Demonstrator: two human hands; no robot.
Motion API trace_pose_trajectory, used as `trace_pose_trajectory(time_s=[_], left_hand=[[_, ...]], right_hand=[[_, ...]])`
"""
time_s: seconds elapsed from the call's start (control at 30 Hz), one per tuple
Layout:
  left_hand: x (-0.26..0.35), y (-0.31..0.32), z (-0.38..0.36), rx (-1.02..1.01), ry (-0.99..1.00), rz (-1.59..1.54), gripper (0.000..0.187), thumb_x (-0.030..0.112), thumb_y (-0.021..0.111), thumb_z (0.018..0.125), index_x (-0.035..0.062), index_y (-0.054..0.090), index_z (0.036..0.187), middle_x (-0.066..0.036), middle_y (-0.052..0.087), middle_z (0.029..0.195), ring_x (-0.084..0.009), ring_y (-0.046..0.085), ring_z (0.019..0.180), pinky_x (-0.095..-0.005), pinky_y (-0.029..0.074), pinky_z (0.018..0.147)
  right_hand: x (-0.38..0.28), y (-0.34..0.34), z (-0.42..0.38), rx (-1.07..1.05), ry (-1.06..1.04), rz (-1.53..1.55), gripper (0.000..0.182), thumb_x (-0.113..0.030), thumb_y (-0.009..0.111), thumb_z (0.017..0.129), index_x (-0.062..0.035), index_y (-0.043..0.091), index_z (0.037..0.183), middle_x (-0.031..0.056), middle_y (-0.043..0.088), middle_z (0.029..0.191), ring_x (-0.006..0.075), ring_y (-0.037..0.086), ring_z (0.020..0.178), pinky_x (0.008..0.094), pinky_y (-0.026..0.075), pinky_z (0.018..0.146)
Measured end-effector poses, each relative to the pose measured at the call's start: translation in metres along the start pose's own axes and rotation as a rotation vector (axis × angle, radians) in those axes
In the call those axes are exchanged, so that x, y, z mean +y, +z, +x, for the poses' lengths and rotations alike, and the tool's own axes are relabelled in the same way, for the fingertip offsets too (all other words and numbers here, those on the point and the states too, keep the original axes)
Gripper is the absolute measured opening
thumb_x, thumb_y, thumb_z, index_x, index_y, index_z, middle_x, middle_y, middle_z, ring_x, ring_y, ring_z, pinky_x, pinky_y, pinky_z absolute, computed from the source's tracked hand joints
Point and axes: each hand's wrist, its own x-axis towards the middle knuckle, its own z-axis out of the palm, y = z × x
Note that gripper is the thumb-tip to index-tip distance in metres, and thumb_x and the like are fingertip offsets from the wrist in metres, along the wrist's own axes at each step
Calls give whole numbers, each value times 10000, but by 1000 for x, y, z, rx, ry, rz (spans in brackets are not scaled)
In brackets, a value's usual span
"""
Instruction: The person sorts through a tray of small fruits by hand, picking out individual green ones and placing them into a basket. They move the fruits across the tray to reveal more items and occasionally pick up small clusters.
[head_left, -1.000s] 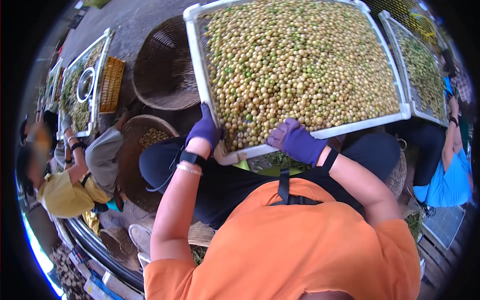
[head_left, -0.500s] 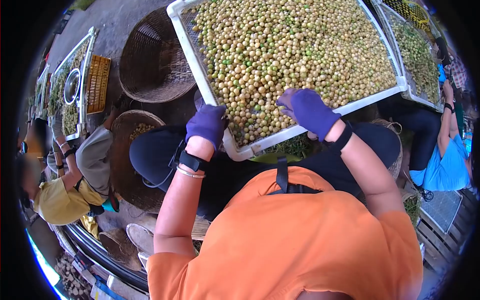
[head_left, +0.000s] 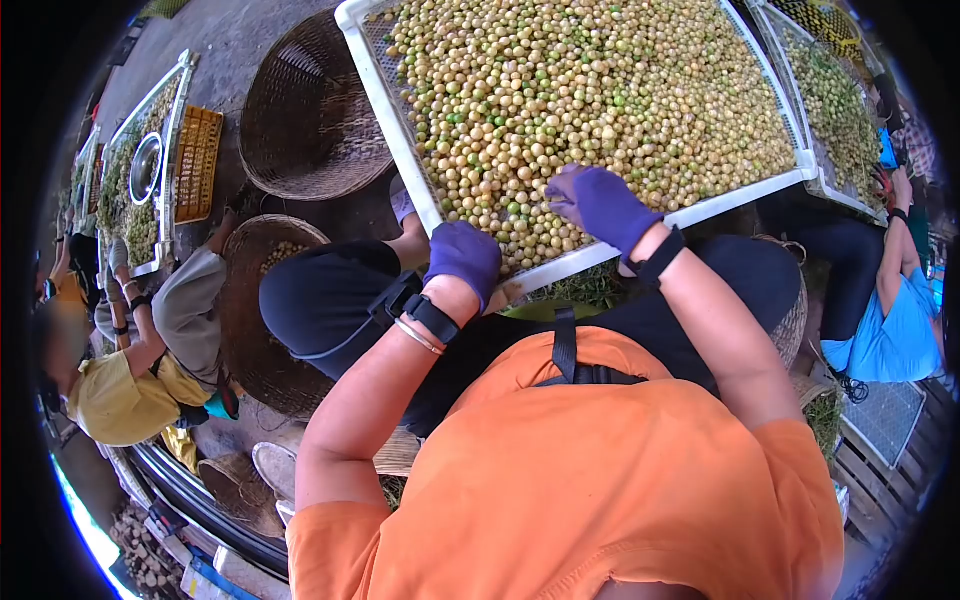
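Small round pale-yellow and green fruits (head_left: 590,110) cover a mesh tray with a white frame (head_left: 395,125), which lies in front of me over my knees. My left hand (head_left: 465,262), in a purple glove, is at the tray's near left corner, its fingers curled over the fruits at the edge. My right hand (head_left: 605,207), also in a purple glove, reaches over the near rim. Its fingers are bent together and touch the fruits. What either hand has between its fingers is hidden.
At the left stand a large wicker basket (head_left: 300,150) and a second basket (head_left: 250,340) with some fruits inside. A yellow crate (head_left: 198,165) is beyond them. People work at other trays on both sides: a yellow shirt (head_left: 120,400) left, a blue shirt (head_left: 885,335) right.
My left hand has moved right and slightly down, from the outer side of the tray's corner to its inner edge. My right hand has shifted slightly up and left over the fruits.
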Motion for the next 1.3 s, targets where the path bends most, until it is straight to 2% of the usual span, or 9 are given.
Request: trace_pose_trajectory(time_s=[0.27, 0.37, 0.5, 0.67, 0.93, 1.03, 1.17, 1.2, 1.3], left_hand=[[-5, 3, 6, -50, 24, -71, 118, 162, 605, 773, 110, 701, 817, -85, 664, 797, -250, 645, 808, -380, 487, 666], [-14, -15, 10, -176, -17, -281, 180, 264, 617, 790, 116, 702, 848, -86, 678, 801, -267, 655, 810, -393, 483, 672], [-43, -17, 9, -3, -162, -803, 257, 329, 633, 792, 97, 684, 888, -127, 673, 831, -330, 643, 848, -431, 500, 754], [-61, -17, 15, -46, -251, -1143, 334, 269, 675, 825, 17, 653, 1044, -94, 681, 864, -156, 631, 804, -309, 496, 764], [-63, -25, 7, -120, -247, -1713, 268, 228, 618, 863, 18, 628, 1030, -19, 641, 842, -61, 570, 752, -235, 476, 683], [-69, -25, 7, -178, -181, -1854, 217, 228, 598, 884, 34, 604, 980, -17, 631, 854, -64, 563, 725, -235, 476, 671], [-69, -26, 6, -233, -154, -2127, 198, 221, 581, 911, 34, 578, 974, -43, 637, 891, -96, 584, 747, -252, 494, 701], [-69, -26, 5, -240, -161, -2167, 197, 216, 575, 917, 32, 574, 987, -51, 637, 908, -108, 590, 766, -261, 497, 718], [-71, -33, 7, -266, -158, -2300, 191, 191, 558, 925, 26, 563, 1023, -72, 635, 955, -145, 606, 827, -289, 504, 773]], right_hand=[[-31, 41, 7, -97, -43, -378, 169, -270, 633, 815, -109, 653, 860, 110, 611, 847, 287, 647, 774, 420, 496, 669], [-36, 34, 11, -79, -51, -376, 130, -219, 621, 792, -98, 664, 813, 105, 623, 824, 271, 656, 746, 413, 496, 639], [-31, 27, 5, -55, -127, -424, 111, -143, 583, 765, -91, 678, 791, 87, 647, 794, 241, 668, 709, 391, 492, 582], [-44, 27, 12, -53, -38, -500, 103, -190, 636, 730, -103, 663, 780, 81, 609, 797, 245, 658, 756, 394, 490, 624], [-33, 29, 8, 20, -36, -481, 122, -197, 605, 783, -92, 666, 799, 75, 642, 762, 234, 668, 720, 411, 492, 586], [-16, 21, 4, 32, 48, -201, 165, -255, 650, 782, -93, 657, 807, 100, 644, 736, 242, 672, 734, 409, 497, 606], [-3, 1, 1, 43, 384, 507, 264, -309, 685, 795, -79, 682, 923, 117, 623, 686, 168, 619, 616, 338, 500, 622], [-2, -2, 2, -11, 492, 681, 254, -247, 672, 854, -24, 652, 973, 18, 609, 687, 91, 590, 605, 265, 508, 578], [-17, -11, -1, 47, 495, 1264, 279, -250, 648, 884, -8, 637, 1023, 10, 618, 711, 103, 603, 624, 261, 519, 582]])
